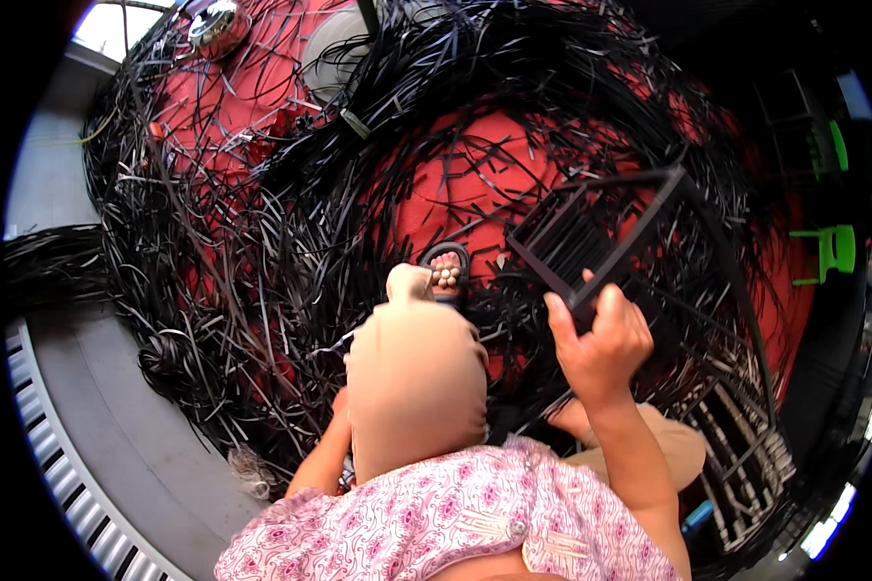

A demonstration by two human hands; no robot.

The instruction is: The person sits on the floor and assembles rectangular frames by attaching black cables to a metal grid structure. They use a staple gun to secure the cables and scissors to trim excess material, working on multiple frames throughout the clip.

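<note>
My right hand point(606, 344) is closed around a lower corner of a black chair-like frame point(641, 230), its thumb along the near side. The frame is tilted and stands right of my raised knee. Dark parallel strips point(576, 242) span one part of it. My left arm point(322, 457) reaches down along the left side of the knee. Only the edge of my left hand point(342, 402) shows; its fingers are hidden behind the trouser leg. Long black flat strips point(291, 252) lie close by it.
Heaps of loose black strips point(513, 48) cover the red floor sheet point(475, 160). A sandalled foot point(446, 271) rests ahead of the knee. A rack-like frame with pale bars point(736, 455) is at the lower right, a green chair point(828, 252) far right, a shiny round metal vessel point(218, 27) upper left.
</note>
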